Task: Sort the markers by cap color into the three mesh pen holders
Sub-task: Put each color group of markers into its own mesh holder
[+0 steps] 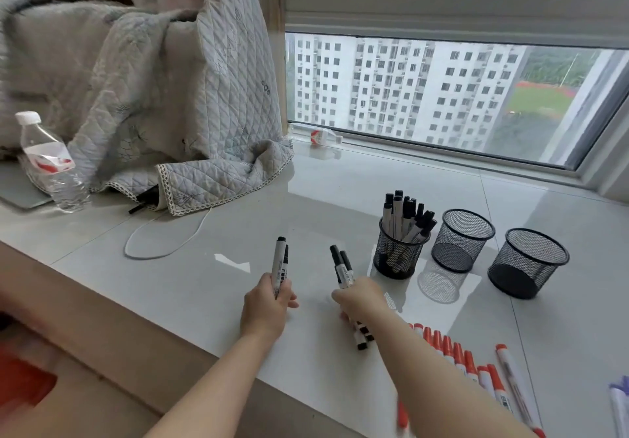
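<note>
Three black mesh pen holders stand in a row on the white sill. The left holder point(398, 254) is full of black-capped markers; the middle holder point(461, 240) and the right holder point(526, 262) are empty. My left hand point(269, 305) grips two black-capped markers point(279, 267) pointing up. My right hand point(360, 298) grips a bunch of black-capped markers point(342, 266), some sticking out below the fist. Several red-capped markers point(459, 356) lie in a row at the lower right, partly hidden by my right forearm. A purple-capped marker point(617, 390) shows at the right edge.
A water bottle point(51, 162) stands at the far left beside a quilted blanket point(190, 97). A white cable point(163, 237) loops on the sill point(238, 220). Another bottle point(321, 136) lies by the window frame. The sill's front edge runs diagonally below my arms.
</note>
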